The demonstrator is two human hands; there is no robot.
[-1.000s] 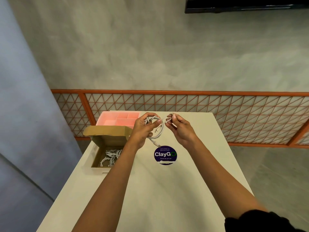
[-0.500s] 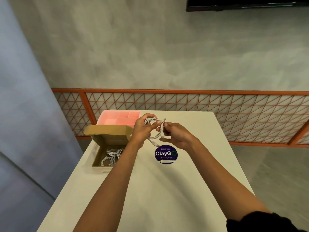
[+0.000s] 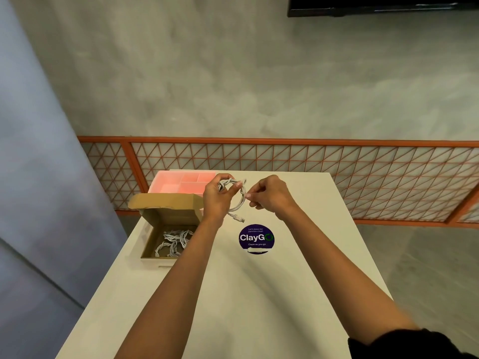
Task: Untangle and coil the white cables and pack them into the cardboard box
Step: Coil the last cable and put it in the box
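White cable [image 3: 240, 206] coiled, plug dangling; left hand [image 3: 216, 200] grips it, right hand [image 3: 269, 196] pinches its loop; white table [image 3: 259, 294] beneath both, grey wall [image 3: 233, 86] beyond

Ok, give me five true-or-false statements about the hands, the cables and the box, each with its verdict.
1. The left hand and right hand both hold one white cable above the table. True.
2. Coiled cables already lie in the cardboard box. True.
3. The box lid is shut. False: it stands open.
4. The pink tray sits nearer the person than the box. False: it lies beyond the box.
5. The round sticker is inside the box. False: it is on the table, right of the box.
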